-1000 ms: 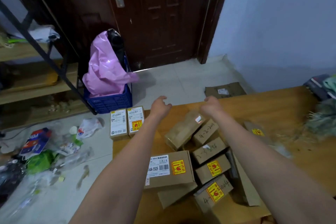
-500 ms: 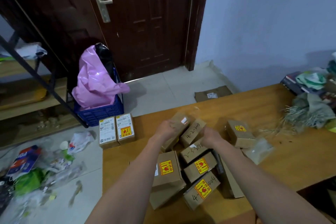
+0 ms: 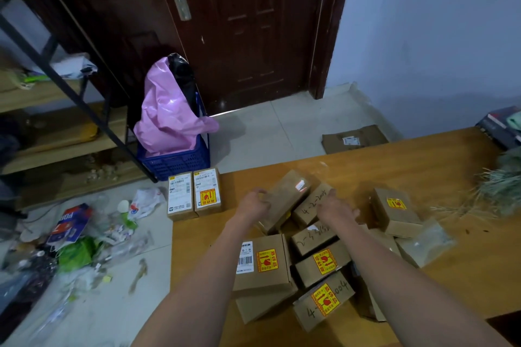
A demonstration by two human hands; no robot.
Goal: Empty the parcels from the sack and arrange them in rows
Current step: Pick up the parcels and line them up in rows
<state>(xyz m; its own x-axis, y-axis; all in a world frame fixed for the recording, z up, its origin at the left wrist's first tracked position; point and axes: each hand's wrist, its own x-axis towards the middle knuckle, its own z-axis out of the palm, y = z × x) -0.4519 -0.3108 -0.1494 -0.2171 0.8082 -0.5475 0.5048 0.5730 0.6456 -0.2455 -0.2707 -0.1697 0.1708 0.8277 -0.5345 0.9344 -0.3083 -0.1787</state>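
Observation:
Several brown cardboard parcels lie heaped on the wooden table. My left hand grips the left side of a long plain parcel at the far end of the heap. My right hand curls at the right end of a parcel with handwritten numbers, thumb against its edge. Nearer me lie a large parcel with a barcode label and smaller ones with yellow stickers. Two parcels stand side by side at the table's far left corner. A frayed grey-green sack lies at the right.
One parcel and a clear plastic bag lie right of the heap. On the floor are a blue crate with a pink bag, scattered litter, a flat brown parcel and a shelf rack. Books sit at far right.
Both hands drew back from the table's far edge onto the heap. The left took hold of the long parcel, and the right settled on the handwritten one.

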